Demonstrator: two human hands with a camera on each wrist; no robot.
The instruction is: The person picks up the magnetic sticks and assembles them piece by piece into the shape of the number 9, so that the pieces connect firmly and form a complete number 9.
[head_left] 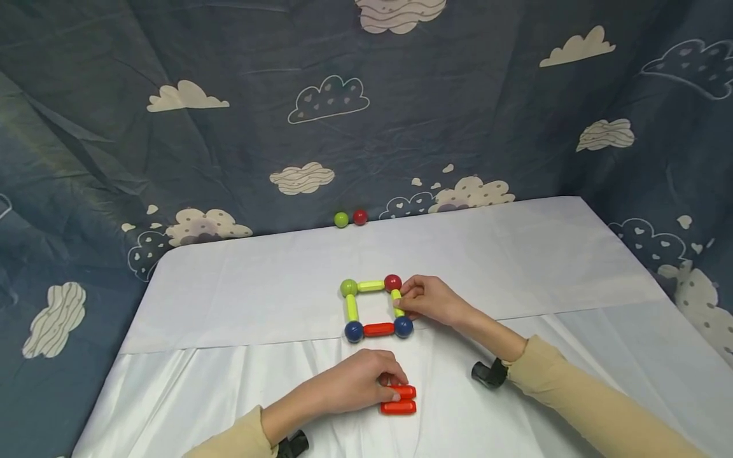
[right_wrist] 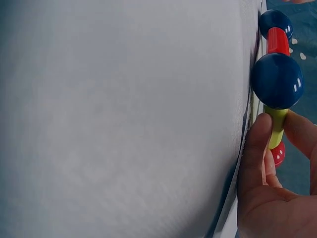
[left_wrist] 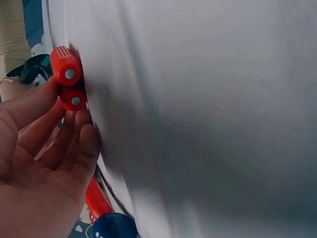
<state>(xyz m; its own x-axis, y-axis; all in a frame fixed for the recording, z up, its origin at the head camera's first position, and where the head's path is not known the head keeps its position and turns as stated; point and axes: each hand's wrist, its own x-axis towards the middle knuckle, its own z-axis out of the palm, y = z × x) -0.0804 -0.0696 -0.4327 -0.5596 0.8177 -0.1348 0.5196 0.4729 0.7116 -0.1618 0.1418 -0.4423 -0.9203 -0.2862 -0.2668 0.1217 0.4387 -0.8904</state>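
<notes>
A square of magnetic rods and balls lies on the table. Its corners are a green ball (head_left: 349, 287), a red ball (head_left: 392, 282) and two blue balls (head_left: 354, 331). A red rod (head_left: 378, 329) forms the near side; yellow-green rods form the others. My right hand (head_left: 436, 301) pinches the right-hand yellow-green rod (right_wrist: 276, 128) between thumb and fingers, just by a blue ball (right_wrist: 278, 81). Nearer me, two loose red rods lie side by side. With curled fingers and thumb my left hand (head_left: 363, 380) grips the farther one (left_wrist: 74, 99); the nearer one (head_left: 399, 408) lies against it.
A spare green ball (head_left: 341, 220) and a spare red ball (head_left: 360, 217) sit at the table's back edge, against the dark cloud-print cloth (head_left: 252, 146). White cloth (head_left: 240, 286) with folds covers the table. Black wrist cameras (head_left: 489, 374) hang under both wrists.
</notes>
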